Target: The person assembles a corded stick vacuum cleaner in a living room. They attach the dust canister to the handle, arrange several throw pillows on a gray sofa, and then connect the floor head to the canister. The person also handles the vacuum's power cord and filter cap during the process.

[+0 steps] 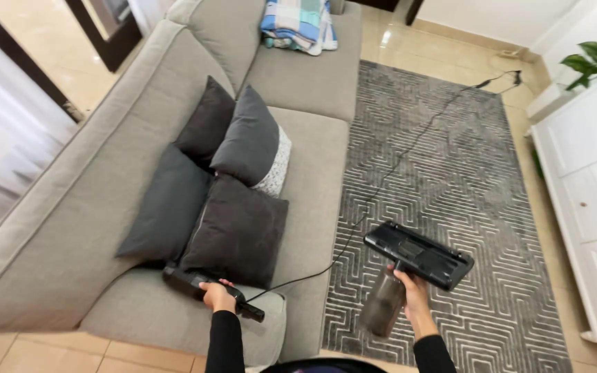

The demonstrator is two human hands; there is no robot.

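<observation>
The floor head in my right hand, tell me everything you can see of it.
The floor head is a wide, flat, glossy black piece that looks like plastic, long and narrow with rounded corners. It is lifted off the floor and tilted, over the patterned grey rug beside the sofa. A neck joins it to a smoky translucent canister below. The right hand grips it at that neck; nothing else touches it.

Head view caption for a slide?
Left hand grips corded vacuum body on grey sofa; right hand holds floor-brush head over rug.
</observation>
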